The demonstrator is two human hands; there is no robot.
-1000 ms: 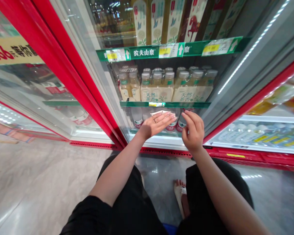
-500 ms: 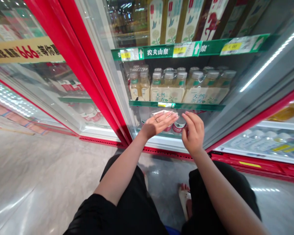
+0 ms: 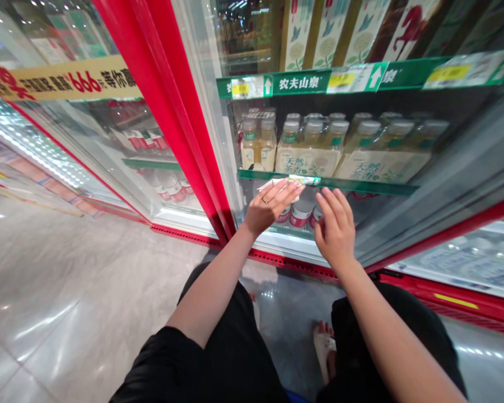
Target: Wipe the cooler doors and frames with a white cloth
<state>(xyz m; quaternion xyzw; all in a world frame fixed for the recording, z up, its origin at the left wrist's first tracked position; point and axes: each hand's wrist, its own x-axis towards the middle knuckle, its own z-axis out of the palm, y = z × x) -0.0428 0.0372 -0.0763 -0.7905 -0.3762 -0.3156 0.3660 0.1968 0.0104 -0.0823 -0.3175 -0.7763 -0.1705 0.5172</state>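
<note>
My left hand (image 3: 269,207), with a ring on one finger, lies with its fingers stretched over a thin white sheet (image 3: 265,185), perhaps a tissue. Only the sheet's edges show around the fingers. Just to the right, my right hand (image 3: 336,232) is raised with its fingers slightly bent and nothing visible in it. Both hands are in front of the glass-fronted drinks cooler (image 3: 285,246). Past them, bottles with red-and-white labels (image 3: 301,214) stand on the bottom shelf. Whether either hand touches the glass I cannot tell.
Packs of tea bottles (image 3: 313,154) fill the shelf above, behind a green price strip (image 3: 361,186). Tall cartons or bottles (image 3: 328,36) stand higher. A red door frame (image 3: 193,123) rises at the left. My knees and feet are close to the cooler's base.
The cooler and its shelves have shifted right in view. The white sheet has stayed with my left hand, which now lies further left along the lower shelf. My right hand's fingers are a little straighter.
</note>
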